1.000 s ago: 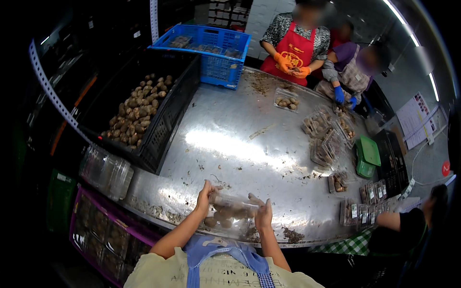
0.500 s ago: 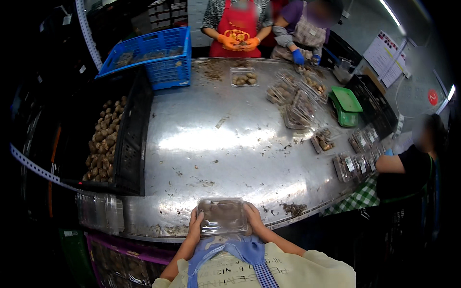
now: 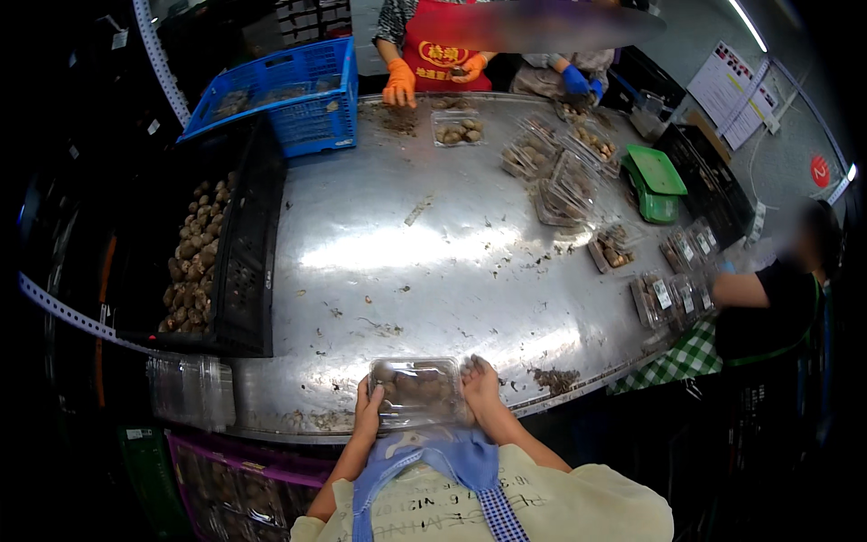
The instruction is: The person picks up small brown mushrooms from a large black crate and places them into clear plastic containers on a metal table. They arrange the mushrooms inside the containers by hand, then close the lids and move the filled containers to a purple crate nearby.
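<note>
Fingers (image 3: pixel 377 396) on box (image 3: pixel 417 420) of tubers (image 3: pixel 424 387)

Around our steel table (image 3: pixel 361 298) we've got a blue crate (image 3: pixel 312 134) on its far-left corner, a green scale (image 3: pixel 657 173) toward its right, a purple crate (image 3: pixel 212 450) below its near-left edge, wall notice (image 3: pixel 731 95) beyond.

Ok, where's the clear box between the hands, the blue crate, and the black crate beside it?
Clear box (image 3: pixel 417 387): head view, middle of its top.
Blue crate (image 3: pixel 316 126): head view, its near wall.
Black crate (image 3: pixel 246 271): head view, its table-side wall.
</note>
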`<state>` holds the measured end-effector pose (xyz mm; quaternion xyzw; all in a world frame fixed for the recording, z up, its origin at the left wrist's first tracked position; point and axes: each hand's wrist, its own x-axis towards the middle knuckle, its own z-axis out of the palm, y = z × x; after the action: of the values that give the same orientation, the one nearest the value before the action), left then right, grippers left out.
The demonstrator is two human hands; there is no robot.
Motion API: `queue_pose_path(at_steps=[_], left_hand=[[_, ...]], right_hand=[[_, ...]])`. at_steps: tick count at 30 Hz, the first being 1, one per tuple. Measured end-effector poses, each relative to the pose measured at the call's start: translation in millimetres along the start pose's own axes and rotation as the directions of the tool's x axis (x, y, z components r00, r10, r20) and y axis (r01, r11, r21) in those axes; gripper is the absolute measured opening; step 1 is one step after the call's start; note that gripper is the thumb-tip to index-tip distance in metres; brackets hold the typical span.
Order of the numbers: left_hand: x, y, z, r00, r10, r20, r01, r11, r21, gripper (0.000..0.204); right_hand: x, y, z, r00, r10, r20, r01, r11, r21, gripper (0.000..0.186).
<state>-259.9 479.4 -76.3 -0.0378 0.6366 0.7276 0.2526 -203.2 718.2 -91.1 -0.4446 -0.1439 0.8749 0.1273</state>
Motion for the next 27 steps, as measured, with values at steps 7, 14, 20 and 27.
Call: queue_pose_path(at_steps=[7, 14, 20, 27], left_hand=[[0.0, 1.7, 3.1, 0.997, 0.049, -0.052, -0.047, 0.998, 0.031, 0.047], [-7.1, 10.5, 6.3, 0.937, 0.344, -0.066, -0.293, 0.873, 0.390, 0.053], [-14.5, 54.0, 24.0, 0.870, 0.473, -0.137, -0.403, 0.844, 0.354, 0.047], [-1.2, 69.9, 45.2, 0.826, 0.536, -0.173, -0.453, 0.815, 0.362, 0.029]], right_hand=[[-37.0, -3.8, -30.2, 0.978, 0.209, -0.006, -0.195, 0.904, -0.380, 0.022], [-86.0, -22.7, -16.3, 0.955, 0.262, 0.141, 0.011, 0.442, -0.897, 0.033], [-105.5, -20.8, 9.8, 0.965, 0.164, 0.204, 0.100, 0.490, -0.866, 0.039], [-89.5, -2.2, -0.4, 0.796, -0.284, 0.534, 0.577, 0.090, -0.812, 0.058]])
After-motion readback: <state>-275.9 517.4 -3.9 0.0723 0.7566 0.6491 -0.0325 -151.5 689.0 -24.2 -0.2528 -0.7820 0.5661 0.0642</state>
